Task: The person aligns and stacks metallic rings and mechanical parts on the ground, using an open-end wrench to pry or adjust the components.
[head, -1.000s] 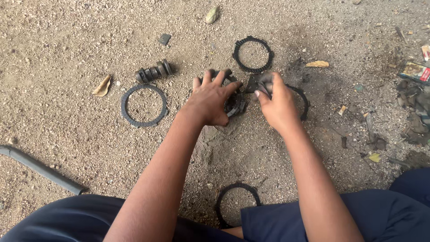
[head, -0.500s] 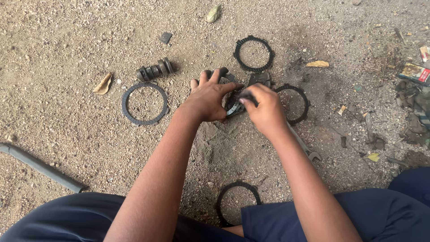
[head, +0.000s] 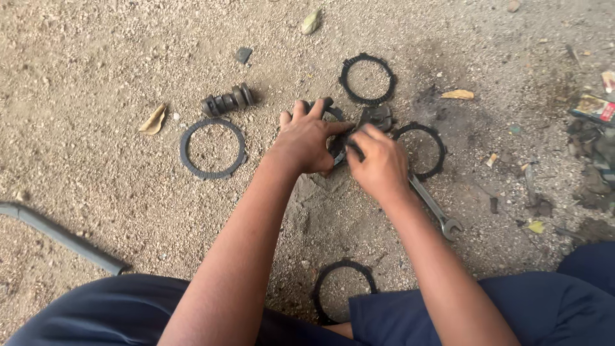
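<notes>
Far to the left of both hands, a dull grey pipe is lying across the sandy, gritty ground, and nearer in, a dry curled leaf is resting beside a flat, dark toothed ring and a short stack of small dark coil springs. The left hand is pressing palm-down, fingers spread, on a round, dark, greasy metal clutch part, of which only edges are showing between and just above the two hands. The right hand is lying against the left, its fingers curled and closing on the same part; exactly what they are pinching cannot be told, as the hand is covering it. Judging by this grip, the work is going best if the left hand is keeping the part steady against the loose sand while the right is working squarely, so grit is not getting between the faces. Beyond the hands, a second notched ring is lying flat; just right of the right hand, a third ring is overlapping the head of a bright steel spanner running down beside the right forearm. Below the hands, a fourth ring is lying between the person's knees in dark blue cloth. Farther right, scraps and oily debris are littering the ground.
</notes>
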